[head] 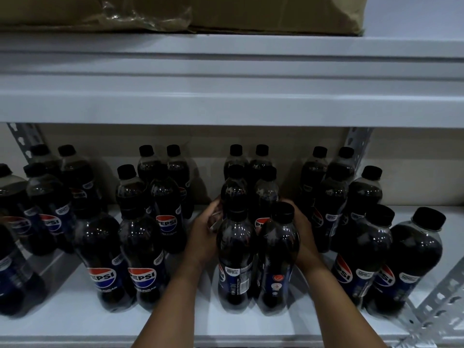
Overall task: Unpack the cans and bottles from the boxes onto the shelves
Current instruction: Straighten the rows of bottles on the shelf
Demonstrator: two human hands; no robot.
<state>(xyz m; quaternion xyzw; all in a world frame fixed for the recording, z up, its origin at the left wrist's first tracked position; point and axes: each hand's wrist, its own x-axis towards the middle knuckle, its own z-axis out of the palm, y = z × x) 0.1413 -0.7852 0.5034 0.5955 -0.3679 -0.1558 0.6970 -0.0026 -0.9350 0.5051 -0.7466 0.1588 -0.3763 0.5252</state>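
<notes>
Two dark Pepsi bottles with black caps stand side by side at the front of the grey shelf (pixel 75 320). My left hand (pixel 204 234) wraps the upper side of the left bottle (pixel 236 257). My right hand (pixel 305 237) curls round the right bottle (pixel 277 259) from its right side. Both bottles rest on the shelf, upright, with their labels turned partly away. Behind them stand more bottles of the same column (pixel 247 192).
Several more Pepsi bottles stand in paired columns to the left (pixel 140 249) and right (pixel 361 249). A shelf board (pixel 226 96) hangs close overhead, with cardboard boxes (pixel 251 13) on it. A perforated metal upright (pixel 437 307) stands at the front right.
</notes>
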